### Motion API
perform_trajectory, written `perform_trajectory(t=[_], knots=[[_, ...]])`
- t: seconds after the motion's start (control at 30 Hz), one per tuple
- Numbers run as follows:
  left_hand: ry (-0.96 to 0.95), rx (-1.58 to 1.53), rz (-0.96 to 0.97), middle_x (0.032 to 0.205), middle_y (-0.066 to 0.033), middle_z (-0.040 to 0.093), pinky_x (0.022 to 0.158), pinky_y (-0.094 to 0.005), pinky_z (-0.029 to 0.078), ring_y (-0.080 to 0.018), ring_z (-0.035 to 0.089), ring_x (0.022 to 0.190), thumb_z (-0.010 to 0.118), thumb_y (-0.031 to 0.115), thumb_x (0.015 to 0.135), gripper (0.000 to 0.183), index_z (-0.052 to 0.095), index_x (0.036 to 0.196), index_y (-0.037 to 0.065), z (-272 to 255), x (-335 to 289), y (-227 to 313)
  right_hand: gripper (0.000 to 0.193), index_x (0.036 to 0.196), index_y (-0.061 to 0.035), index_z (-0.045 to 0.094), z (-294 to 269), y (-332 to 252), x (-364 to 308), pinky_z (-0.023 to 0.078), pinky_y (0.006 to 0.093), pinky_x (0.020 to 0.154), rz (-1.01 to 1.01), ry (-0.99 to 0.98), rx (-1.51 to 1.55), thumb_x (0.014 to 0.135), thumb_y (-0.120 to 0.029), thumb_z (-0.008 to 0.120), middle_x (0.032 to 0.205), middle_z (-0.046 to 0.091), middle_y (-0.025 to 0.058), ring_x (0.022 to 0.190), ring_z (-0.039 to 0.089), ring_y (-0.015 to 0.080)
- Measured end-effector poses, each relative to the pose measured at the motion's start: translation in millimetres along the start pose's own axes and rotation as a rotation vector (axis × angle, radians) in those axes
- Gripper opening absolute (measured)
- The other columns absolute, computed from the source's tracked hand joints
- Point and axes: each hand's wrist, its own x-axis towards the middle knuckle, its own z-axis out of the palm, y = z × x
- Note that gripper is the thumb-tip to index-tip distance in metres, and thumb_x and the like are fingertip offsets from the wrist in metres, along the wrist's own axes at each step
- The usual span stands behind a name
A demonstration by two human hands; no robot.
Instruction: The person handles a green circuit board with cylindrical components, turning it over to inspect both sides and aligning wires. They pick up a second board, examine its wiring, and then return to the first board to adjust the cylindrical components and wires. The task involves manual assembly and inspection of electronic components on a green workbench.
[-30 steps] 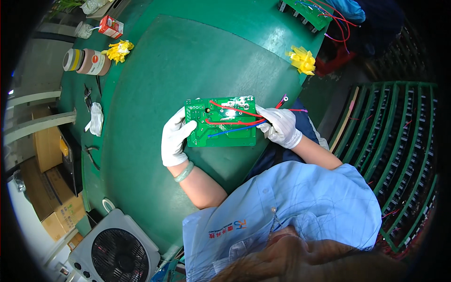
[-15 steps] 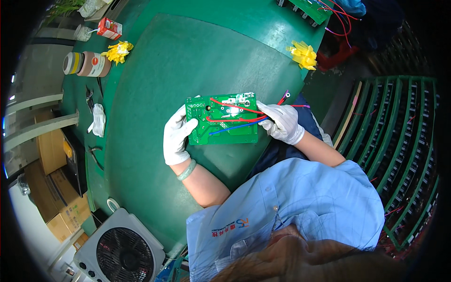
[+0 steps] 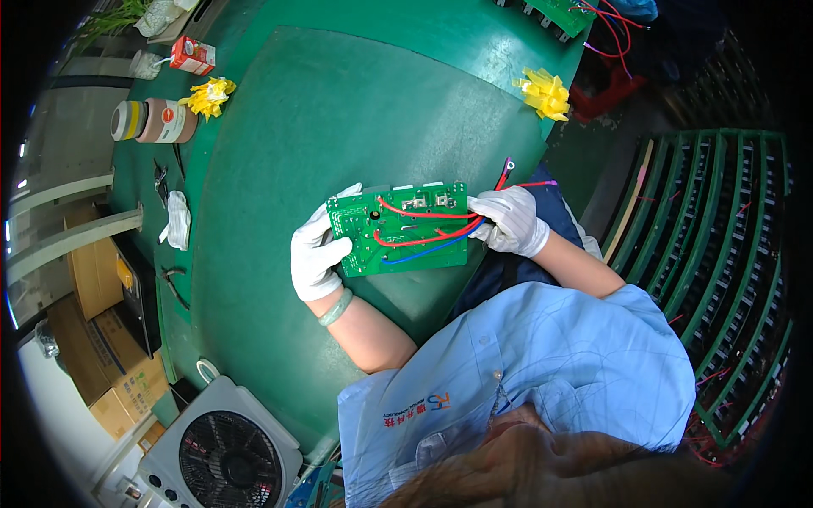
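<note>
A green circuit board (image 3: 356,222) is held up over the green table mat, with red wires (image 3: 430,241) and a blue wire (image 3: 432,251) running across its face. My left hand (image 3: 317,254), in a white glove, grips the board's left edge with the thumb on its face. At the right edge my gloved right hand (image 3: 511,220) is closed round the wire bundle, close against the board. The wires' far ends stick out past that hand, one with a ring terminal (image 3: 510,166). My right fingertips are partly hidden behind the wires and board.
Racks of boards (image 3: 711,254) stand at the right. A yellow tape bundle (image 3: 544,93) lies near the table's far right edge, another board (image 3: 555,15) beyond it. Along the left are jars (image 3: 168,121), pliers (image 3: 161,182), a white glove (image 3: 177,220) and a box fan (image 3: 229,457).
The board has tilted and shifted slightly down in view, and the glare on its face has gone. Both hands keep their hold.
</note>
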Motion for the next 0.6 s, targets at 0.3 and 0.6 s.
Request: perform_trajectory(t=[0.3,0.6], knots=[[0.019,0.046,0.002,0.13,-0.0238,0.063,0.113,-0.0505,0.035,-0.0392,0.05,0.133,0.08,0.028,0.072,0.063,0.068,0.122,-0.009,3,-1,0,0.048,0.117,-0.0064,0.068,-1,-1,1,0.049,0.0356,0.054,0.004,-0.02,-0.008,0.078,-0.032,0.079,0.085,0.071,0.0095,0.063,0.066,0.0258],[0.223,-0.124,-0.161,0.125,-0.0121,0.067,0.1,-0.0319,0.049,-0.0175,0.064,0.11,0.072,0.009,0.09,0.052,0.056,0.136,-0.008,-5,1,-8,0.033,0.117,-0.0004,0.069,0,-9,15,0.054,0.0346,0.053,0.053,-0.013,0.058,0.085,-0.011,0.071,0.083,0.072,0.0114,0.064,0.069,0.0245]])
